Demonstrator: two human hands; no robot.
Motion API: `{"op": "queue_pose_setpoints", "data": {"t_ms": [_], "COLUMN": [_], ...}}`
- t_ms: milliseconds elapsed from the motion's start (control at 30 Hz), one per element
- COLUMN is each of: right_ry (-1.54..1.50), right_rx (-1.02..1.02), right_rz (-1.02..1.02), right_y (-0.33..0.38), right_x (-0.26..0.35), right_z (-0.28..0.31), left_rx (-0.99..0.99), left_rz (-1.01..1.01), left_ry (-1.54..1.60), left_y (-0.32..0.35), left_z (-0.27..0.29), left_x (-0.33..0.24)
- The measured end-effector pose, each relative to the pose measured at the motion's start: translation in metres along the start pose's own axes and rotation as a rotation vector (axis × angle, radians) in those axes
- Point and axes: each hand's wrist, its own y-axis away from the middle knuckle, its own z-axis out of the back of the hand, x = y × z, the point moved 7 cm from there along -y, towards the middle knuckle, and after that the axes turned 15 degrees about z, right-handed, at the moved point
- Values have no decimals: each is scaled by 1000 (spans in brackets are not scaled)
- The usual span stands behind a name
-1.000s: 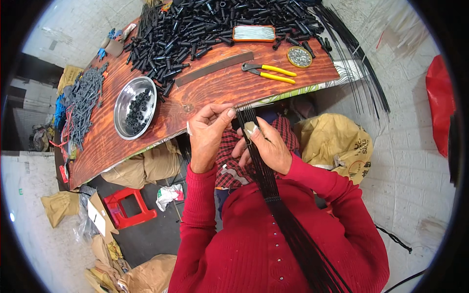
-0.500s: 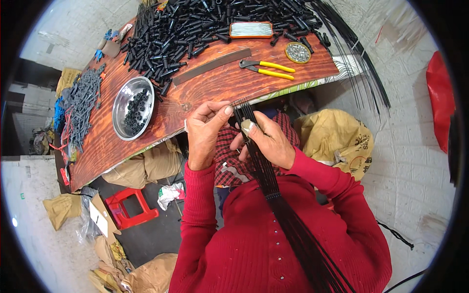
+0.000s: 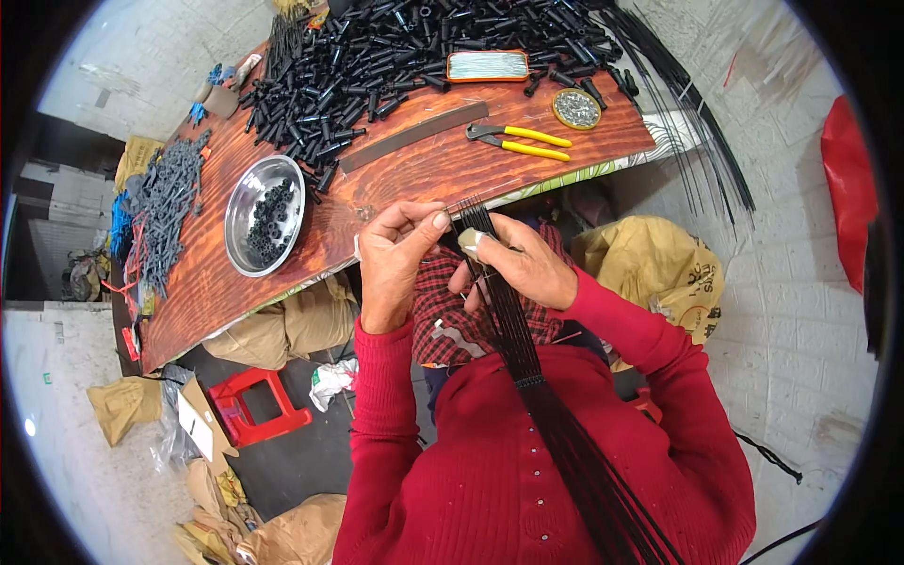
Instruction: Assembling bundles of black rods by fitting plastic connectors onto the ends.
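Both hands at frame centre, just below the tabletop [image 3: 414, 174] edge: left hand [image 3: 391, 268] fingers pinching the rod tips, right hand [image 3: 523, 268] clenched round the black rod bundle [image 3: 527, 377]; keep ends flush, grip tight, work one rod at a time.

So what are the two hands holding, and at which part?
Both hands hold a bundle of thin black rods near its upper end. The left hand pinches the tips with its fingertips; the right hand grips just below them.
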Motion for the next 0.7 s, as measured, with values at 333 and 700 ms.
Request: {"op": "queue_pose_setpoints", "data": {"t_ms": [333, 700], "right_ry": [130, 200], "right_rx": [-44, -93], "right_rz": [92, 189], "right_y": [-6, -3], "right_x": [-22, -13], "right_z": [4, 0], "left_rx": [-20, 7], "left_rz": [36, -9], "left_ry": [-23, 28], "left_y": [-14, -10], "left_z": [6, 2], "left_x": [15, 9]}}
